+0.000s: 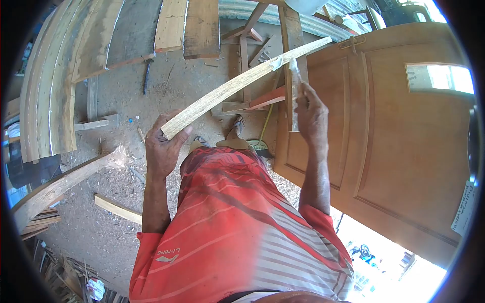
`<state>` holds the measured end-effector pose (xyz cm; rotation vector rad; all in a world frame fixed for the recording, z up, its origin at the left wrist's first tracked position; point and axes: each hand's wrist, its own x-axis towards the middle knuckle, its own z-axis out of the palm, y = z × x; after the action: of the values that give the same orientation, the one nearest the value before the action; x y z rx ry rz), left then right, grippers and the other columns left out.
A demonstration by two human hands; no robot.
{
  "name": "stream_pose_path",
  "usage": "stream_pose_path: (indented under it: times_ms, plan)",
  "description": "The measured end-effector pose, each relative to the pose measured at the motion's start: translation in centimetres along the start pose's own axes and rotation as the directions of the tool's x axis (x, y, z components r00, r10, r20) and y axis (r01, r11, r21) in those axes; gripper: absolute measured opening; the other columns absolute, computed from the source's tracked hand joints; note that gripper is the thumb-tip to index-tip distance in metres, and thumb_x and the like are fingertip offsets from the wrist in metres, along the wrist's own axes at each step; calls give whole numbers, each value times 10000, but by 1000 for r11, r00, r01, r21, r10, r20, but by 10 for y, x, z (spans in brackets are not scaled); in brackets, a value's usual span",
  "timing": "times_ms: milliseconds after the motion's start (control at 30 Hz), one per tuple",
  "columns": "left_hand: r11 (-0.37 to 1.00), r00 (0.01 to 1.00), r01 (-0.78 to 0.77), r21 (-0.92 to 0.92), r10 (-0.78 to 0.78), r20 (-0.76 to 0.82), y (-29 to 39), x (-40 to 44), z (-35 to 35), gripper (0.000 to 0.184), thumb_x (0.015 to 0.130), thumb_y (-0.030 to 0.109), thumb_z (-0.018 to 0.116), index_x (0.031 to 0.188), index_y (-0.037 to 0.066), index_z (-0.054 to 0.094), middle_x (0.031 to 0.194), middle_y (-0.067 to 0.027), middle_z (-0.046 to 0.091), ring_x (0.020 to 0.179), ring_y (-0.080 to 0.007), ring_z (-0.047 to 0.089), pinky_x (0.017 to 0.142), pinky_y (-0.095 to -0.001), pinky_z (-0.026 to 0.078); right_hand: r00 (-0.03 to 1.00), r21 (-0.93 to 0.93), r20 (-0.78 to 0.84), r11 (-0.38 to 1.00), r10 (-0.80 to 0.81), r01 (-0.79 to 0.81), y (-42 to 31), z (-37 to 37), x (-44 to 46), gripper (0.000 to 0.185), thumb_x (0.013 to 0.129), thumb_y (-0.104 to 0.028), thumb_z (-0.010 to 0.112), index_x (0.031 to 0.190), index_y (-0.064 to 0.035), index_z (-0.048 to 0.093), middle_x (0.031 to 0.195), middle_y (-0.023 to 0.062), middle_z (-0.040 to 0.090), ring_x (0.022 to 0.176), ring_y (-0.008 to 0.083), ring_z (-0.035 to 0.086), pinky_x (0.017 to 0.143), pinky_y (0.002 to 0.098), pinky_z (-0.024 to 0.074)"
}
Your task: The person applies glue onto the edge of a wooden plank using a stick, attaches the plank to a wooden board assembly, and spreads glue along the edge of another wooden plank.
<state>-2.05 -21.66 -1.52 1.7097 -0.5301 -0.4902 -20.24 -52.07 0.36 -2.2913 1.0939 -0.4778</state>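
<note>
A long, narrow wooden strip (222, 96) slants up and to the right in front of my body. My left hand (164, 144) is closed around its lower end, thumb on one side and fingers on the other. Its far end rests over or just above an upright plank (291, 35); contact cannot be made out. In my right hand (313, 116) is a slim glue spreader (296, 71) smeared with whitish paste, its tip close to the strip's edge. A blob of pale glue (277, 63) sits on the strip beside that tip.
Several boards with white seams (136, 30) lie side by side at the upper left. A panelled wooden door (399, 136) stands at the right. A rough timber (65, 182) and an offcut (117, 208) are at the left, above a shaving-littered floor (101, 252).
</note>
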Motion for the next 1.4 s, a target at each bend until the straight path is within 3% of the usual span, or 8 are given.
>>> stream_pose_path:
  times_ms: [200,500,700,800,1000,1100,1300,1400]
  plan:
    - [1000,1000,14,25,-13,-24,4,-1,2,259,909,113,783,1125,-4,702,997,-40,709,928,-111,642,831,-271,512,984,41,0,983,-179,179,-42,26,-25,313,1002,-90,599,1298,-18,667,1183,255,706,1100,342,713,893,385,554]
    - [1000,1000,-20,19,20,7,5,-4,2,277,929,78,763,1175,-13,678,1047,-91,740,976,-129,681,864,-292,543,960,-92,5,956,-279,279,-35,8,-19,373,969,-65,604,1335,-106,663,1025,186,699,922,364,706,785,450,550]
    - [1000,1000,-2,3,2,19,4,-4,0,281,925,72,766,1181,-5,678,1046,-84,737,971,-121,678,842,-282,547,925,-9,252,955,-283,295,-71,-9,-46,359,979,-39,608,1328,-79,680,1085,230,711,943,296,725,818,355,545]
    - [999,999,45,-13,-44,32,1,-5,-1,286,926,72,766,1188,1,678,1047,-74,730,971,-118,673,839,-275,545,957,-86,3,954,-289,288,-46,-11,-20,347,982,-49,612,1319,-85,688,1109,221,714,985,293,725,834,365,547]
    - [999,1000,23,-46,-22,16,-1,-6,1,280,923,77,763,1182,3,684,1055,-60,726,971,-99,649,842,-271,534,979,-87,38,975,-201,204,-24,-1,-4,326,996,-81,607,1310,-80,692,1133,194,723,1005,297,723,842,380,554]
    - [998,999,28,-56,-27,23,0,-8,1,283,923,84,762,1183,1,684,1067,-56,727,978,-92,641,858,-272,529,943,-70,-11,941,-333,331,-21,-4,3,313,989,-84,623,1291,-67,700,1099,188,728,970,291,725,827,366,552]
    - [996,999,31,-87,-29,19,-2,-8,3,285,927,86,761,1188,3,680,1068,-52,716,962,-88,634,850,-270,532,938,82,238,968,-252,239,-34,-16,-9,301,975,-95,653,1266,-47,710,1006,164,729,885,223,708,782,334,538]
    - [997,999,22,-79,-20,32,-1,-8,3,278,932,92,760,1182,4,678,1056,-45,710,956,-87,631,839,-267,534,957,126,95,957,-273,261,-22,-13,-7,314,972,-82,654,1279,-56,708,965,136,712,826,164,664,749,317,522]
